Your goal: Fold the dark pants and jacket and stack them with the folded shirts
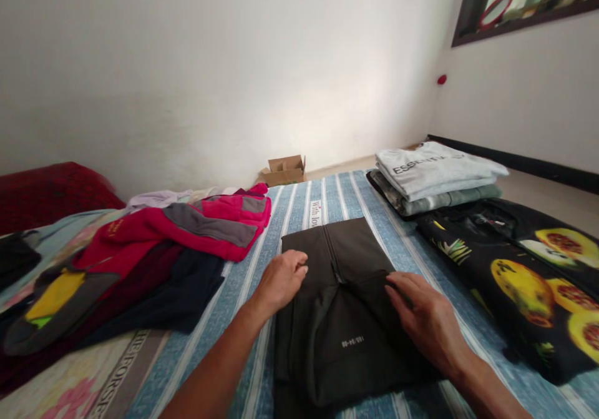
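Observation:
A black zip-up jacket (355, 319), folded into a rectangle, lies in front of me on the blue striped bedsheet (262, 344). Its zipper runs down the upper half to a pull near the middle, and small pale print shows on the inside below. My left hand (281, 281) is closed with its fingertips pinching the jacket near its left edge. On the other side, my right hand (425, 319) has the fabric at the right edge between thumb and fingers. Its lower fingers are partly hidden.
To the left lies a heap of loose clothes with a red and grey jacket (215, 222) on top. Folded clothes (435, 169) are stacked at the right, beside a black fruit-print garment (524, 275). A cardboard box (285, 169) stands by the wall.

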`<action>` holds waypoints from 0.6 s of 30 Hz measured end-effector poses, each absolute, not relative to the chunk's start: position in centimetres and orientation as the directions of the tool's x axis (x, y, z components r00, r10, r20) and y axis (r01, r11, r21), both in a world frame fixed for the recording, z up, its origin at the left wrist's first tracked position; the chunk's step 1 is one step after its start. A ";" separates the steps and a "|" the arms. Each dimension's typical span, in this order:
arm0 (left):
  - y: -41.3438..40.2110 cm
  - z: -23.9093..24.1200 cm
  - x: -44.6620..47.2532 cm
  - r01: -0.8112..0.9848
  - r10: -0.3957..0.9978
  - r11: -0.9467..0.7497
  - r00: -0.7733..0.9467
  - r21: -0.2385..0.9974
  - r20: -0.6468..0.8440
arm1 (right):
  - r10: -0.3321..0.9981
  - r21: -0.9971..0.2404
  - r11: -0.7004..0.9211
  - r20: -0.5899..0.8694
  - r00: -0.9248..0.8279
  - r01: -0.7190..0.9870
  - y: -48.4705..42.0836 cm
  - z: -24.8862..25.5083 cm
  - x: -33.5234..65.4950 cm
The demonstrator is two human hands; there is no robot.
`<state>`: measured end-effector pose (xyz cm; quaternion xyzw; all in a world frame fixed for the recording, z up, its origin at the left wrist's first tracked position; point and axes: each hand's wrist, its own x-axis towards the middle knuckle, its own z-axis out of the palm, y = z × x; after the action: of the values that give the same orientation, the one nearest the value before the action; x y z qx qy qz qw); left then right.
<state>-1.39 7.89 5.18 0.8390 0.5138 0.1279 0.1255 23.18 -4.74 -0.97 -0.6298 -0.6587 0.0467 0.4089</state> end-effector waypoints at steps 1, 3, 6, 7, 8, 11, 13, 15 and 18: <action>8.9 5.2 -1.8 0.857 0.918 -0.391 0.387 0.335 0.080 | 0.873 -0.594 0.154 0.455 0.172 0.789 -5.0 -1.1 23.7; 10.6 4.9 -2.9 0.915 0.959 -0.281 0.281 0.289 0.041 | 0.885 -0.625 0.025 0.377 0.273 0.780 -5.5 -1.5 24.8; 11.2 3.9 -4.5 0.956 0.987 -0.145 0.158 0.253 -0.029 | 0.888 -0.676 -0.169 0.211 0.408 0.717 -6.1 -2.3 26.1; 10.9 3.4 -4.9 0.952 0.992 -0.095 0.116 0.292 -0.055 | 0.887 -0.692 -0.215 0.157 0.434 0.689 -6.3 -2.5 26.5; 10.4 3.0 -5.2 0.932 0.994 -0.037 0.072 0.361 -0.084 | 0.886 -0.705 -0.251 0.108 0.451 0.663 -6.4 -2.6 26.7; 8.1 2.3 -5.7 0.770 0.975 0.167 -0.037 0.616 -0.219 | 0.885 -0.733 -0.317 0.000 0.466 0.602 -6.4 -2.6 27.0; 6.5 2.6 -5.7 0.633 0.949 0.273 -0.053 0.724 -0.311 | 0.885 -0.742 -0.332 -0.033 0.464 0.582 -6.3 -2.3 27.0; 5.2 3.2 -5.8 0.539 0.922 0.352 -0.058 0.765 -0.383 | 0.890 -0.748 -0.331 -0.046 0.453 0.575 -6.2 -2.1 26.9; 3.7 3.9 -6.1 0.490 0.891 0.417 -0.054 0.765 -0.451 | 0.906 -0.757 -0.326 -0.081 0.415 0.566 -6.0 -2.0 26.9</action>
<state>-6.07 3.67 3.89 0.4971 0.6947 0.2108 0.4753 26.90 -6.02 -1.98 -0.7729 -0.4760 0.2565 0.3319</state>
